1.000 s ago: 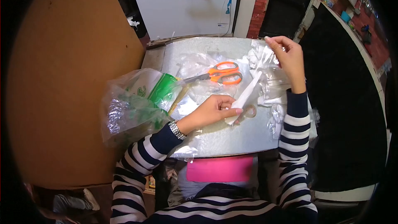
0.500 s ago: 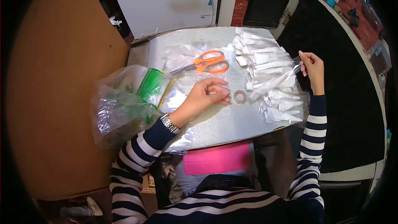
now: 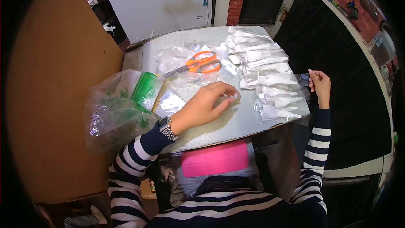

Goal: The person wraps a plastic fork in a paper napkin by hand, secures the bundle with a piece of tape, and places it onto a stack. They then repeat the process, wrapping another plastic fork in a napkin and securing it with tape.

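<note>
My left hand (image 3: pixel 209 103), thumb and forefinger apart and curved, reaches over the roll of tape (image 3: pixel 238 97). The fingers partly cover the roll, and I see no firm hold on it. At the table's right edge my right hand (image 3: pixel 320 85) pinches the clear end of a narrow plastic bag (image 3: pixel 303 79). This bag has a white filling and lies among several similar white-filled bags (image 3: pixel 270 55) laid in an overlapping row. Orange-handled scissors (image 3: pixel 204 64) rest on loose clear plastic beyond my left hand.
A large clear bag with green print (image 3: pixel 114 109) hangs over the table's left side. The metal-topped table (image 3: pixel 198 133) has its near edge by my lap, where something pink (image 3: pixel 215 159) lies. A tall brown panel (image 3: pixel 63 88) stands left, a white chest freezer (image 3: pixel 160 6) behind.
My left hand has moved onto the tape roll, its fingers spreading around it. My right hand has come lower, and the bag it pinches now lies flatter on the row.
</note>
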Demonstrator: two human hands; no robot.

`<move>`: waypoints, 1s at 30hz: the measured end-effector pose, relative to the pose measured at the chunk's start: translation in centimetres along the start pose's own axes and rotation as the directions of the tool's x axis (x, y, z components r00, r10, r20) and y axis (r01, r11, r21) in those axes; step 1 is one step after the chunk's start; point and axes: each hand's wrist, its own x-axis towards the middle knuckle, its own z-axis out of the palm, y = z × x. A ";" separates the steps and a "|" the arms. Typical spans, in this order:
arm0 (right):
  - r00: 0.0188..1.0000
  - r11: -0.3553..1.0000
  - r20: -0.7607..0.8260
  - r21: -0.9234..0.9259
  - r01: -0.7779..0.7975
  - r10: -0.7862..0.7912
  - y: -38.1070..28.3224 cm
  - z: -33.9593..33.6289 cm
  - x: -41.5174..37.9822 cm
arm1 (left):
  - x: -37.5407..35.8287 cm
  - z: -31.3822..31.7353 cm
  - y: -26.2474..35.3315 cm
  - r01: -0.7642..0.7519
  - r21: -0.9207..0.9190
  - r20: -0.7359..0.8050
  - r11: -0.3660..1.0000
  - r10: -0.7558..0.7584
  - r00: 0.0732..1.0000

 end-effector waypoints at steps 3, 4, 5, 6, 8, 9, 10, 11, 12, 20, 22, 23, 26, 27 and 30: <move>1.000 0.999 -0.006 -0.026 -0.027 0.027 0.9 -0.6 -0.6 | 0.7 0.7 1.0 -0.094 0.082 0.060 0.992 0.089 0.994; 0.999 0.999 -0.006 -0.035 -0.036 0.035 1.2 -0.7 -0.7 | 1.1 0.9 1.5 -0.106 0.103 0.083 0.989 0.098 0.992; 1.000 0.999 -0.001 -0.027 -0.029 0.029 1.5 -0.9 -0.8 | 1.5 1.3 1.9 -0.119 0.123 0.105 0.985 0.106 0.989; 1.000 0.999 0.000 -0.024 -0.031 0.031 1.8 -0.9 -0.8 | 1.9 1.9 1.9 -0.167 0.142 0.110 0.976 0.152 0.982; 0.999 0.999 0.002 -0.014 -0.036 0.036 2.3 -1.0 -0.8 | 3.0 3.2 1.9 -0.262 0.179 0.124 0.948 0.242 0.962; 0.999 0.999 0.003 -0.015 -0.034 0.034 2.3 -1.0 -0.9 | 3.7 3.9 2.0 -0.236 0.163 0.170 0.958 0.208 0.963; 0.999 0.999 0.004 -0.016 -0.033 0.033 2.2 -0.9 -1.0 | 4.5 4.7 1.9 -0.292 0.247 0.157 0.924 0.259 0.953; 0.999 0.999 0.006 -0.017 -0.031 0.031 2.2 -0.9 -1.0 | 5.2 5.7 1.5 -0.342 0.330 0.148 0.880 0.310 0.939; 1.000 0.999 0.002 -0.032 -0.026 0.026 2.4 -0.9 -0.9 | 5.9 6.4 1.3 -0.386 0.411 0.142 0.826 0.360 0.922; 1.000 0.993 -0.005 -0.119 0.024 -0.024 4.5 -1.0 -0.2 | 8.0 10.9 -0.6 -0.395 0.578 0.166 0.714 0.372 0.914; 0.999 0.990 -0.017 -0.141 0.026 -0.029 4.4 -0.9 -0.4 | 7.7 11.3 -0.6 -0.381 0.577 0.180 0.722 0.343 0.922; 0.999 0.988 -0.023 -0.151 0.028 -0.032 4.3 -0.9 -0.4 | 7.5 11.5 -0.5 -0.382 0.566 0.183 0.731 0.340 0.923; 0.994 0.980 -0.054 -0.180 0.082 -0.093 5.0 -1.0 -0.2 | 6.9 12.0 -0.1 -0.368 0.551 0.162 0.749 0.336 0.928; 0.993 0.977 -0.052 -0.195 0.092 -0.104 5.2 -0.9 -0.1 | 6.8 12.2 -0.1 -0.361 0.549 0.150 0.754 0.336 0.930; 0.990 0.967 -0.046 -0.228 0.117 -0.130 5.6 -0.7 0.1 | 6.5 12.5 0.1 -0.351 0.521 0.161 0.778 0.314 0.936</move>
